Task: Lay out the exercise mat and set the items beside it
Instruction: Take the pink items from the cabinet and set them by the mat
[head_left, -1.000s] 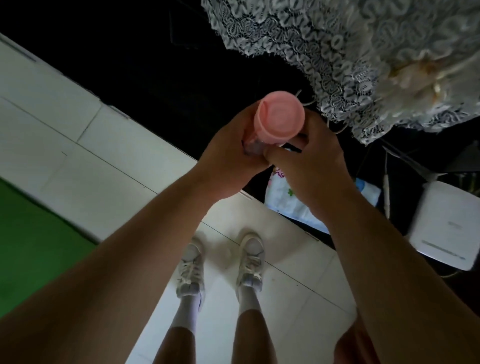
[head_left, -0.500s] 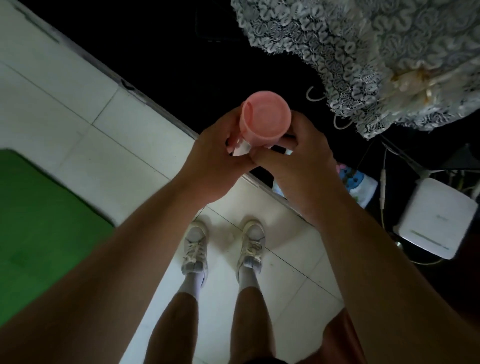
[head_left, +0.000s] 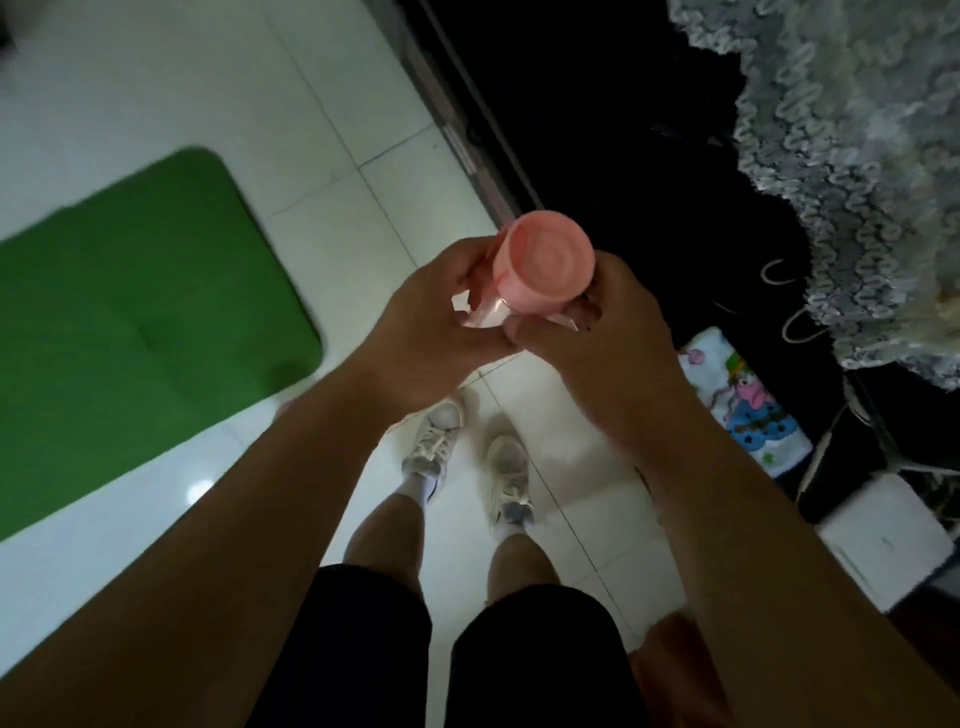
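A pink-capped bottle (head_left: 540, 267) is held upright between both hands, its lower body hidden by fingers and its contents impossible to make out; the left hand (head_left: 415, 338) and right hand (head_left: 602, 353) both grasp it, arms reaching forward; the green exercise mat (head_left: 130, 317) lies flat on the white tiled floor (head_left: 337, 130) left of the hands, partly cut off; white sneakers (head_left: 431, 441) stand below the hands.

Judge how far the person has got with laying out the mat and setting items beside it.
Done: the green foam exercise mat lies flat on the white tiled floor. In hand: the left hand and right hand both hold a pink-capped bottle above the feet. Left: setting it down beside the mat.
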